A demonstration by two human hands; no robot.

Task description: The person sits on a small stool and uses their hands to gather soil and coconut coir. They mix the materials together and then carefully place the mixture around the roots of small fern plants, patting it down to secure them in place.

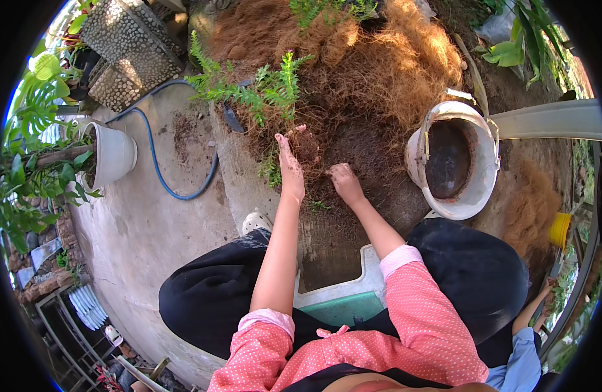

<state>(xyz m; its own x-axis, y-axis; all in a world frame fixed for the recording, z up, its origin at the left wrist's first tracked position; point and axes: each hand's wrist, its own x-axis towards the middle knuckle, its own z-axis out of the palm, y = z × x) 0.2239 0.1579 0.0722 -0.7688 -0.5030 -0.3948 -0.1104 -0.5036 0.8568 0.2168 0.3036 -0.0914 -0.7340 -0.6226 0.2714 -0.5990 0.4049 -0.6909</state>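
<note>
My left hand (291,169), dirty with soil, cups a brown root ball (308,147) wrapped in fibre, its fingers and thumb along the left and far sides. Leafy green sprigs (281,93) with small narrow leaves rise beyond that hand, and more foliage (270,166) hangs beside the wrist. Just right of the root ball, my right hand (346,182) is low over dark, damp soil (364,152) with its fingers curled. Whether anything is pinched in those fingers is hidden. Loose coconut fibre (379,83) is heaped past both hands.
A dirty white bucket (470,196) with dark contents stands right of my hands. A blue hose (151,147) curves over the concrete at left, near a white plant pot (117,156). At lower right is another person's blue sleeve (519,357). A yellow container (559,230) sits far right.
</note>
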